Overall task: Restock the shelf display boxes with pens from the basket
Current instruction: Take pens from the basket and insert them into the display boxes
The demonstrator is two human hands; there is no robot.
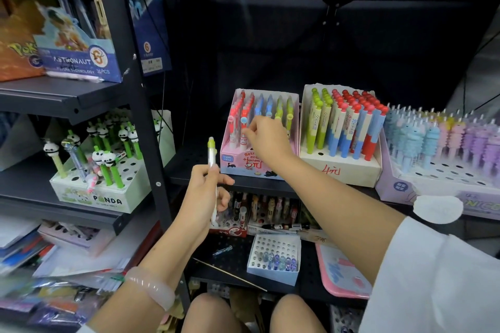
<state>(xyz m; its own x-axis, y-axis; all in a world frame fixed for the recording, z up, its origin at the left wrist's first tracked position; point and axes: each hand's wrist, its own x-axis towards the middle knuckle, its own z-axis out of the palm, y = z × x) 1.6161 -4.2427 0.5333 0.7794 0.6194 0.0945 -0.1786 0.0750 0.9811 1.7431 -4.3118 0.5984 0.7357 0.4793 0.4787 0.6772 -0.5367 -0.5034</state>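
Head view, frame centre: the left hand (203, 192) grips a green-capped pen (211, 154) upright, fingers curled around its lower barrel. Right hand (266, 138) reaches into the pink display box (238, 163), fingertips pinching a red pen (244, 127) in its front row. Dark open shelf lies behind; a white box (343, 166) stands just right.

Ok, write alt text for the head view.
A person's right hand pinches a pen in the pink display box on a dark shelf, while the left hand holds a green pen upright. More pen boxes stand alongside.
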